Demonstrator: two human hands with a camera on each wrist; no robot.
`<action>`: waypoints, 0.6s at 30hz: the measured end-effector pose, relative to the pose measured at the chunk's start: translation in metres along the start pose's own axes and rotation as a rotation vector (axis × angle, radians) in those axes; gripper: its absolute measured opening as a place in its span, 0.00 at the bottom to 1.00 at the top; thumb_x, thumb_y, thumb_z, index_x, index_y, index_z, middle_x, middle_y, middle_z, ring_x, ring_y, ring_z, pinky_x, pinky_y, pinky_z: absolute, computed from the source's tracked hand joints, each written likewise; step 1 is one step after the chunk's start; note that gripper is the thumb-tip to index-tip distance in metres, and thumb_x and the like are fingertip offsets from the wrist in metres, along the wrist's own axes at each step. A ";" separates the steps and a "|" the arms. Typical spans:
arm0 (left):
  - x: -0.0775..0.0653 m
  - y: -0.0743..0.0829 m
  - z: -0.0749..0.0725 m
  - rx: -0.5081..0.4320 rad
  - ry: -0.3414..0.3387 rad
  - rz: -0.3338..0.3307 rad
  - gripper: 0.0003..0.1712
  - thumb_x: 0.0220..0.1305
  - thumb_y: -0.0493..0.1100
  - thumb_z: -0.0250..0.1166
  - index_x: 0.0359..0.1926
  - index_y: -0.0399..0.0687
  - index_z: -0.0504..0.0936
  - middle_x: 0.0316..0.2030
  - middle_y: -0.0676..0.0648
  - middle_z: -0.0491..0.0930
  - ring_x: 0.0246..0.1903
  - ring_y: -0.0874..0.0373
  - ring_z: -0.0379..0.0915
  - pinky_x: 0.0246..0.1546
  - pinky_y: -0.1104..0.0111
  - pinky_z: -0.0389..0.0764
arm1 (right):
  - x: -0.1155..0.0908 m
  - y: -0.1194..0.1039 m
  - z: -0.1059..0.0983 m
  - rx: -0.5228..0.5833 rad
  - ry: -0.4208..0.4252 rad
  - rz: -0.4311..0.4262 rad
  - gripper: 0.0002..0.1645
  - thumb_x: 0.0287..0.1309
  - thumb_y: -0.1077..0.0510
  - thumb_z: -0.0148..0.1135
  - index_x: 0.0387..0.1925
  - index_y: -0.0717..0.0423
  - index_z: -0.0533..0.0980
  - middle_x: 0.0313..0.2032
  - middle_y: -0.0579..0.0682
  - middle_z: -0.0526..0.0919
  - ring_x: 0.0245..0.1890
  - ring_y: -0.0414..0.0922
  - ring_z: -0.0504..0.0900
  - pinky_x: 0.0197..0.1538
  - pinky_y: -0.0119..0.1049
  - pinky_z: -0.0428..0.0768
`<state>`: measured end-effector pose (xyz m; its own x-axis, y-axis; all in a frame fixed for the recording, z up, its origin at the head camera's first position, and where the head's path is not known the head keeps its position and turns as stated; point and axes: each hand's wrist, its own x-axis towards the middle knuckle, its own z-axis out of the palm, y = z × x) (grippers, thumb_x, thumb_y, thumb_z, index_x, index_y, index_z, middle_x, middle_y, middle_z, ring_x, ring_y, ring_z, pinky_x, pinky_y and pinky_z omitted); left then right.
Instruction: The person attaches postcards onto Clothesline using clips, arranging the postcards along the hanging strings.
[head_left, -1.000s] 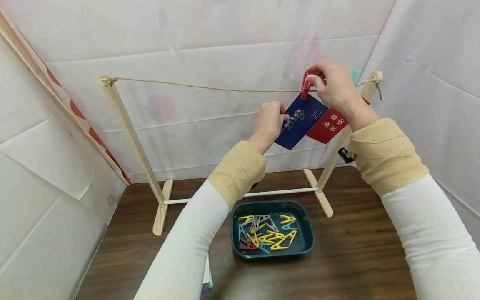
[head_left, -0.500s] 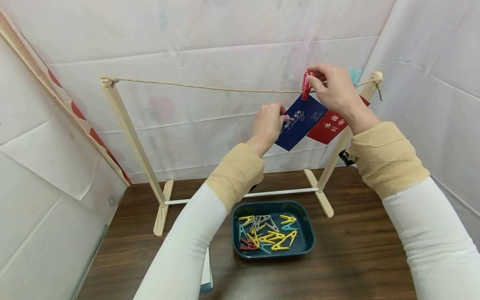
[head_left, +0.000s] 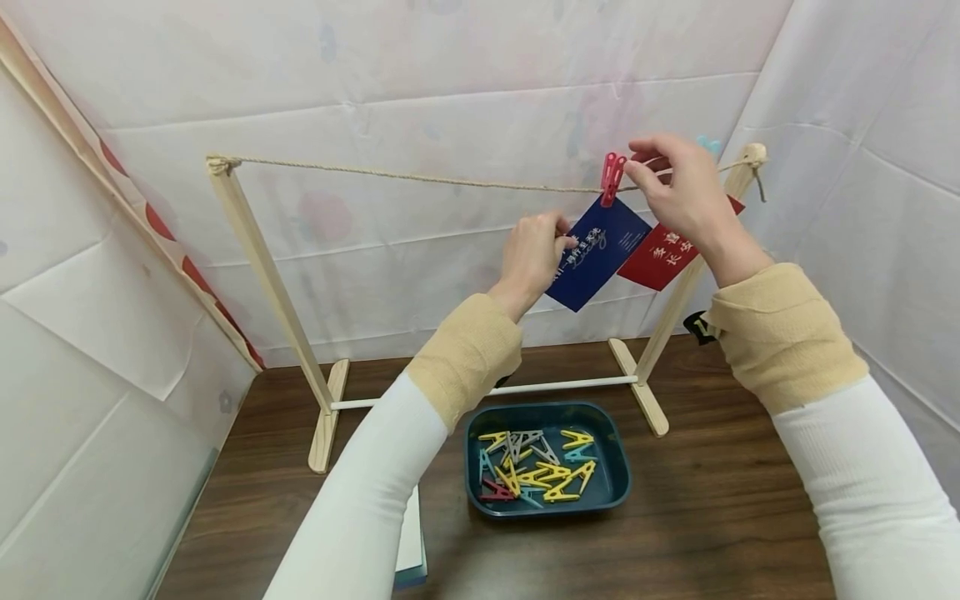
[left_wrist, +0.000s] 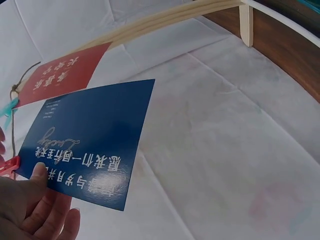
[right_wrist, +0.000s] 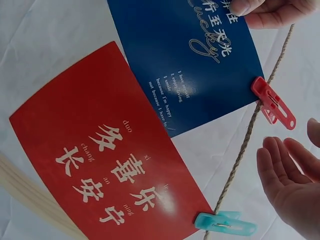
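Observation:
A dark blue card [head_left: 604,265] with pale lettering hangs by one corner from the rope [head_left: 420,176], where a red clothespin [head_left: 611,182] clips it. My left hand [head_left: 528,257] pinches the card's left edge between thumb and fingers; the thumb lies on the printed face in the left wrist view. Just right of the clothespin is my right hand [head_left: 686,190]. Its fingers are apart from the clip and hold nothing, as the right wrist view [right_wrist: 292,180] shows. Beside the blue card, a red card [right_wrist: 117,160] hangs from a teal clothespin [right_wrist: 225,223], partly overlapped by the blue one.
Wooden posts [head_left: 273,283] on feet carry the rope, with a white rod [head_left: 570,385] low between them. A dark teal tray [head_left: 624,492] of several yellow, grey, blue and red clothespins stands in front. Left of it, a stack of cards [head_left: 409,546] lies partly under my left sleeve.
My right hand has let go of the red clothespin and moved slightly right. The blue card and rope sag a little lower; my left hand still holds the card's edge.

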<state>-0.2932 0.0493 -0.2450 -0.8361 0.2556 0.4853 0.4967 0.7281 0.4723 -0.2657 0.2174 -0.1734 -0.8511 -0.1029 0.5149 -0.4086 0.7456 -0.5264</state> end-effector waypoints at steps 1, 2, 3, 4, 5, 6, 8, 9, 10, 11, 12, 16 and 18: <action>-0.001 0.000 0.000 -0.003 -0.004 0.004 0.07 0.66 0.41 0.62 0.39 0.42 0.83 0.37 0.49 0.85 0.35 0.58 0.79 0.33 0.68 0.76 | -0.002 0.001 0.000 -0.001 0.014 -0.002 0.23 0.70 0.57 0.49 0.62 0.64 0.69 0.55 0.62 0.75 0.53 0.56 0.73 0.59 0.46 0.70; -0.001 -0.001 0.001 -0.005 -0.003 0.007 0.07 0.66 0.41 0.62 0.40 0.42 0.83 0.38 0.49 0.85 0.35 0.58 0.80 0.34 0.68 0.76 | -0.003 0.002 0.000 0.004 0.030 -0.009 0.23 0.70 0.57 0.49 0.61 0.65 0.70 0.54 0.62 0.75 0.53 0.56 0.73 0.59 0.45 0.70; -0.002 -0.001 0.001 -0.007 -0.004 0.008 0.07 0.66 0.40 0.62 0.41 0.42 0.83 0.38 0.49 0.85 0.36 0.58 0.80 0.34 0.68 0.76 | -0.004 0.003 0.000 0.009 0.046 -0.012 0.22 0.70 0.57 0.49 0.60 0.65 0.70 0.54 0.62 0.76 0.52 0.55 0.73 0.59 0.44 0.70; -0.002 -0.001 0.001 -0.007 -0.003 0.005 0.08 0.66 0.40 0.62 0.42 0.42 0.83 0.38 0.49 0.85 0.36 0.58 0.80 0.34 0.68 0.76 | -0.006 0.004 0.001 0.015 0.062 -0.014 0.22 0.69 0.58 0.50 0.59 0.65 0.71 0.53 0.62 0.76 0.52 0.54 0.74 0.58 0.42 0.71; -0.002 -0.002 0.001 -0.011 -0.005 0.005 0.08 0.66 0.40 0.62 0.43 0.42 0.83 0.38 0.49 0.85 0.36 0.58 0.80 0.35 0.68 0.76 | -0.008 0.005 0.001 0.020 0.079 -0.020 0.21 0.69 0.58 0.51 0.58 0.65 0.72 0.52 0.62 0.77 0.51 0.54 0.74 0.57 0.41 0.71; -0.003 -0.002 0.002 -0.012 -0.005 0.004 0.09 0.66 0.40 0.62 0.43 0.42 0.83 0.38 0.49 0.85 0.37 0.58 0.80 0.36 0.69 0.76 | -0.009 0.006 0.001 0.027 0.095 -0.024 0.20 0.69 0.58 0.51 0.57 0.65 0.73 0.51 0.62 0.77 0.49 0.52 0.75 0.56 0.39 0.72; -0.004 -0.003 0.002 -0.019 0.006 0.002 0.11 0.64 0.42 0.63 0.44 0.42 0.83 0.38 0.48 0.85 0.37 0.58 0.80 0.37 0.69 0.76 | -0.013 0.009 0.002 0.043 0.125 -0.027 0.19 0.68 0.58 0.53 0.56 0.64 0.74 0.49 0.61 0.79 0.46 0.46 0.76 0.53 0.34 0.74; -0.005 -0.004 0.002 -0.026 0.009 0.003 0.11 0.64 0.42 0.64 0.45 0.42 0.83 0.38 0.48 0.85 0.37 0.58 0.80 0.38 0.69 0.76 | -0.015 0.010 0.003 0.052 0.140 -0.028 0.19 0.67 0.58 0.54 0.55 0.64 0.75 0.48 0.61 0.79 0.44 0.43 0.76 0.51 0.32 0.74; -0.006 -0.005 0.002 -0.036 0.014 0.002 0.13 0.64 0.43 0.64 0.45 0.41 0.83 0.38 0.47 0.85 0.37 0.58 0.80 0.38 0.69 0.77 | -0.017 0.011 0.004 0.059 0.157 -0.031 0.18 0.67 0.59 0.54 0.54 0.64 0.76 0.47 0.61 0.80 0.42 0.39 0.76 0.48 0.29 0.74; -0.007 -0.006 0.003 -0.046 0.015 0.003 0.14 0.63 0.44 0.65 0.46 0.41 0.83 0.39 0.46 0.84 0.37 0.57 0.80 0.39 0.69 0.77 | -0.019 0.013 0.005 0.063 0.174 -0.034 0.17 0.66 0.59 0.55 0.52 0.64 0.77 0.46 0.61 0.80 0.39 0.36 0.76 0.45 0.27 0.73; -0.007 -0.007 0.003 -0.054 0.017 0.004 0.15 0.63 0.45 0.65 0.46 0.40 0.83 0.39 0.46 0.84 0.37 0.57 0.80 0.39 0.69 0.77 | -0.021 0.014 0.006 0.070 0.190 -0.033 0.17 0.66 0.59 0.56 0.51 0.64 0.77 0.45 0.61 0.81 0.37 0.32 0.75 0.43 0.25 0.73; -0.011 -0.012 0.004 -0.084 0.022 0.004 0.18 0.64 0.47 0.64 0.48 0.39 0.82 0.39 0.45 0.84 0.37 0.57 0.80 0.40 0.68 0.77 | -0.030 0.019 0.009 0.079 0.243 -0.034 0.15 0.65 0.60 0.56 0.48 0.65 0.79 0.42 0.62 0.82 0.32 0.26 0.73 0.39 0.21 0.70; -0.012 -0.015 0.004 -0.094 0.027 0.001 0.18 0.65 0.48 0.64 0.48 0.38 0.82 0.38 0.45 0.84 0.36 0.57 0.80 0.39 0.68 0.77 | -0.035 0.022 0.011 0.087 0.259 -0.035 0.15 0.65 0.60 0.57 0.48 0.65 0.80 0.41 0.62 0.82 0.31 0.26 0.73 0.38 0.20 0.71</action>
<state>-0.2915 0.0383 -0.2609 -0.8299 0.2378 0.5047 0.5179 0.6648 0.5384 -0.2484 0.2302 -0.2102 -0.7278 0.0520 0.6838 -0.4728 0.6842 -0.5553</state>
